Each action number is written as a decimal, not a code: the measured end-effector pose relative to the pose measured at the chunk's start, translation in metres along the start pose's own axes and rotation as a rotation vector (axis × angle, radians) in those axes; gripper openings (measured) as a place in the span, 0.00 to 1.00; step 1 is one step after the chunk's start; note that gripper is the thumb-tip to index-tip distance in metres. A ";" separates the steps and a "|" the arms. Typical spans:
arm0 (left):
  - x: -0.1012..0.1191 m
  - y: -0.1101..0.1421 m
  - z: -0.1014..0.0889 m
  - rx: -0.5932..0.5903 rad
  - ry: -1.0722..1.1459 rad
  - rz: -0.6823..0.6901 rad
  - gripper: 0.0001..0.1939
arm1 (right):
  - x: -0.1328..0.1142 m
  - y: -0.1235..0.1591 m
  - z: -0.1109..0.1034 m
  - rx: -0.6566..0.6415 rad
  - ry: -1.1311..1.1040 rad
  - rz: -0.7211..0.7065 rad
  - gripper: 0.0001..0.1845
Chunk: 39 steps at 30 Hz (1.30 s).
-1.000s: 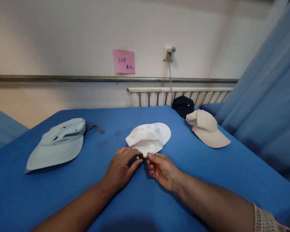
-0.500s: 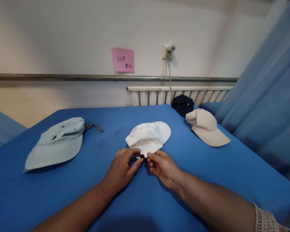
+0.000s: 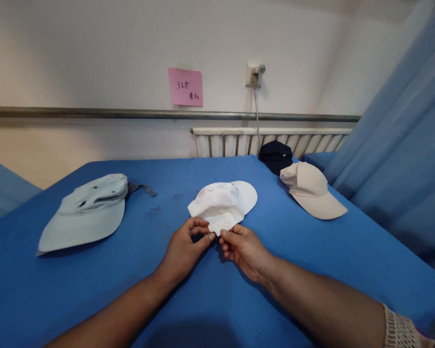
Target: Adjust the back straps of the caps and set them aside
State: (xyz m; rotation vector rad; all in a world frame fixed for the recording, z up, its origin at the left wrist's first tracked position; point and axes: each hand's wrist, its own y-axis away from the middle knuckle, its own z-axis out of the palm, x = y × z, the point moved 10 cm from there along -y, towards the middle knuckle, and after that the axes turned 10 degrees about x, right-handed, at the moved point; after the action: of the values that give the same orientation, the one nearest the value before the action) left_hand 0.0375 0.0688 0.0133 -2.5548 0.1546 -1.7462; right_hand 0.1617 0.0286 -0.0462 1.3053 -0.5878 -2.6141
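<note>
A white baseball cap [image 3: 221, 200] lies on the blue-covered bed in the middle of the view, its brim pointing to the right and away from me. At its near edge, my left hand [image 3: 186, 241] pinches the back of the cap between thumb and fingers. Close beside it, my right hand [image 3: 244, 249] grips the same near edge, thumb on top. The two thumb tips are almost touching. Whatever part of the strap sits between the fingers is mostly hidden.
A pale blue-green cap [image 3: 90, 210] with a loose grey strap lies at the left. A beige cap [image 3: 310, 188] and a dark navy cap [image 3: 275, 155] sit at the back right. Behind stand a radiator [image 3: 235, 142] and a metal rail [image 3: 130, 113]; a blue curtain [image 3: 402, 154] hangs at the right.
My left fingers have shifted slightly at the cap's back edge, and the dark gap seen there before is now covered. The right hand keeps its grip.
</note>
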 end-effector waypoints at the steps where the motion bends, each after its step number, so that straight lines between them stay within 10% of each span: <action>1: -0.001 0.000 0.000 -0.002 0.008 0.001 0.17 | 0.000 0.000 0.000 -0.007 0.005 -0.006 0.20; 39: 0.019 0.010 0.009 -0.026 -0.178 0.238 0.09 | 0.013 -0.002 0.003 -0.074 0.089 0.126 0.24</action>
State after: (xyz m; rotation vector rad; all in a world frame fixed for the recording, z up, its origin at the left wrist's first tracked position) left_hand 0.0518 0.0570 0.0269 -2.5686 0.4552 -1.4363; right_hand 0.1516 0.0268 -0.0548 1.3099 -0.5358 -2.4392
